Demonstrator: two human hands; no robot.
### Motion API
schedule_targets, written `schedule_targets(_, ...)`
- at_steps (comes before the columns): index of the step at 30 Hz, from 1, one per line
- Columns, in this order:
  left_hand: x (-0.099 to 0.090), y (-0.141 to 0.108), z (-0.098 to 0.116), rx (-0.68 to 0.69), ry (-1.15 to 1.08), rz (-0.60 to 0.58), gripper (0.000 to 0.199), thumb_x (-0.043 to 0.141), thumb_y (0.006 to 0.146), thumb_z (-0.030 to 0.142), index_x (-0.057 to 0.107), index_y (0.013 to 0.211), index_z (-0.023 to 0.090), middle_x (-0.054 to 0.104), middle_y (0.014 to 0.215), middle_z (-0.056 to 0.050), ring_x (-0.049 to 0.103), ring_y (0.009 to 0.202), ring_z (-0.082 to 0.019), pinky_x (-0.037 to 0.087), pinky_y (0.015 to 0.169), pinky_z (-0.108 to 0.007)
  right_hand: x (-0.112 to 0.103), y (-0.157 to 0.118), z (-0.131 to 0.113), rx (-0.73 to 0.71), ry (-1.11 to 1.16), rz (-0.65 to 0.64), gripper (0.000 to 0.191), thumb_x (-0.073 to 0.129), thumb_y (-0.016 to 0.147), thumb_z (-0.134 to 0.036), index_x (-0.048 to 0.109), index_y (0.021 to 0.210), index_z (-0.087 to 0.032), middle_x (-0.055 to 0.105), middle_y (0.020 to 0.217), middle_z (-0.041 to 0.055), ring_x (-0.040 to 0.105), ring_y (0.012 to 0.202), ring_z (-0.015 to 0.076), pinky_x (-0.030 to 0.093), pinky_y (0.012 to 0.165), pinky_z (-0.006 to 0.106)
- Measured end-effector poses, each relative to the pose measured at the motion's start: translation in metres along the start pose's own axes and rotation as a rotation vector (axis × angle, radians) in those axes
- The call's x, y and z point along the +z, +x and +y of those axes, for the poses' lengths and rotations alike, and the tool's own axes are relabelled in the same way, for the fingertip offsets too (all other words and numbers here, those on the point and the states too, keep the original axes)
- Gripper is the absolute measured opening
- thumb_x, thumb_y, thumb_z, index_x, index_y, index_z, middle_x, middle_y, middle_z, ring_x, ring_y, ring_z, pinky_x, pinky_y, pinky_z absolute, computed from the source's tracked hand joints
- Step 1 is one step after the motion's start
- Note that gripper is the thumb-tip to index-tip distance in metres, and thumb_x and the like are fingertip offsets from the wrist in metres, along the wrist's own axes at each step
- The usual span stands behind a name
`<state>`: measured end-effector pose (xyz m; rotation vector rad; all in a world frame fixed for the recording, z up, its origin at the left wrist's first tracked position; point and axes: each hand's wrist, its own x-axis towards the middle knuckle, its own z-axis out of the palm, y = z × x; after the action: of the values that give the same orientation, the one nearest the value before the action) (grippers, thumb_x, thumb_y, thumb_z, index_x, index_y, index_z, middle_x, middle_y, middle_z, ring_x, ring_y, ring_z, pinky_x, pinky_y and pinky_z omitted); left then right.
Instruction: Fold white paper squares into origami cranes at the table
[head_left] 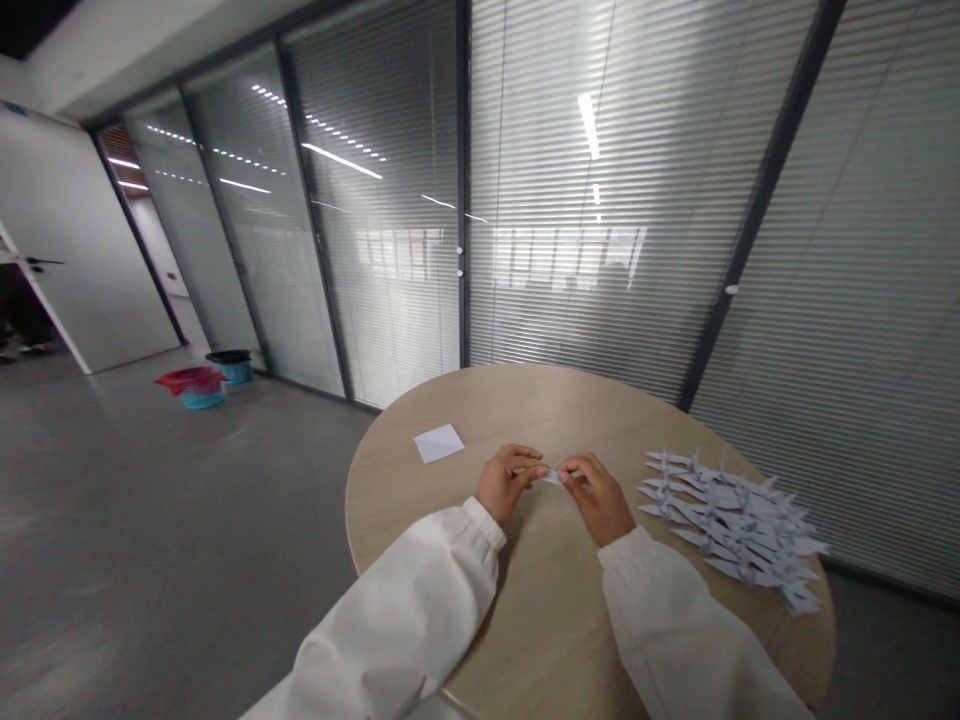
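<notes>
A small piece of folded white paper [551, 477] is pinched between my two hands above the round wooden table [555, 600]. My left hand [510, 480] grips its left end with thumb and fingers. At its right end, the thumb and fingers of my right hand [598, 495] are closed on it. Fingertips cover part of the paper, so its exact shape is hard to make out. A flat white paper square [439, 443] with a crease lies on the table, to the left of my left hand.
Many folded paper cranes [739, 520] lie in rows on the table's right side. Glass partitions with blinds [585, 300] stand behind the table. On the floor at the left are a bin with a red liner [193, 386] and a black-lined bin [234, 366].
</notes>
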<state>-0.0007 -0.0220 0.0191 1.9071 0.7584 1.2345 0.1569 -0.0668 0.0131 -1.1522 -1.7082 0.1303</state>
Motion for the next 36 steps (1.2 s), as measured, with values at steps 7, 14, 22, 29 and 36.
schedule_targets(7,-0.002,-0.003,0.008,0.098,0.201,0.006,0.021,0.054,0.073,0.035,0.068,0.075,0.02,0.06,0.088,-0.007,0.052,0.084,-0.016,0.045,0.062,-0.023,0.001,0.0,0.0,-0.037,-0.025,-0.034,0.015,0.051,0.076,-0.032,0.059,0.078,-0.02,0.056,0.077,0.0029,0.053,0.075,0.0157,0.044,0.067,0.028)
schedule_targets(14,0.001,-0.003,0.008,0.059,0.138,0.031,0.022,0.054,0.073,0.036,0.068,0.071,0.018,0.061,0.083,-0.007,0.053,0.082,-0.016,0.045,0.058,-0.022,-0.002,0.001,-0.004,-0.043,-0.033,0.009,0.017,0.051,0.077,-0.034,0.06,0.073,-0.021,0.056,0.07,0.0018,0.053,0.069,0.015,0.043,0.065,0.027)
schedule_targets(22,0.001,-0.003,0.007,0.077,0.177,0.0,0.022,0.061,0.066,0.038,0.067,0.076,0.02,0.059,0.089,-0.007,0.052,0.085,-0.017,0.045,0.058,-0.021,-0.003,0.0,0.002,-0.064,-0.066,-0.008,0.02,0.047,0.079,-0.034,0.059,0.072,-0.02,0.056,0.069,0.0022,0.052,0.067,0.0147,0.042,0.063,0.026)
schedule_targets(29,0.002,-0.003,0.006,0.088,0.161,0.051,0.019,0.062,0.065,0.036,0.066,0.069,0.018,0.056,0.085,-0.006,0.052,0.079,-0.014,0.044,0.057,-0.021,-0.003,0.0,-0.001,-0.04,-0.042,-0.034,0.019,0.047,0.079,-0.034,0.058,0.072,-0.02,0.055,0.07,0.0021,0.053,0.068,0.0147,0.043,0.063,0.026)
schedule_targets(36,0.004,-0.003,0.008,0.075,0.057,0.113,0.016,0.063,0.065,0.032,0.064,0.068,0.016,0.047,0.084,-0.005,0.049,0.08,-0.014,0.041,0.056,-0.02,-0.002,0.002,-0.005,0.019,0.036,-0.032,0.019,0.049,0.077,-0.036,0.059,0.073,-0.021,0.057,0.073,0.0015,0.054,0.07,0.0145,0.044,0.067,0.026)
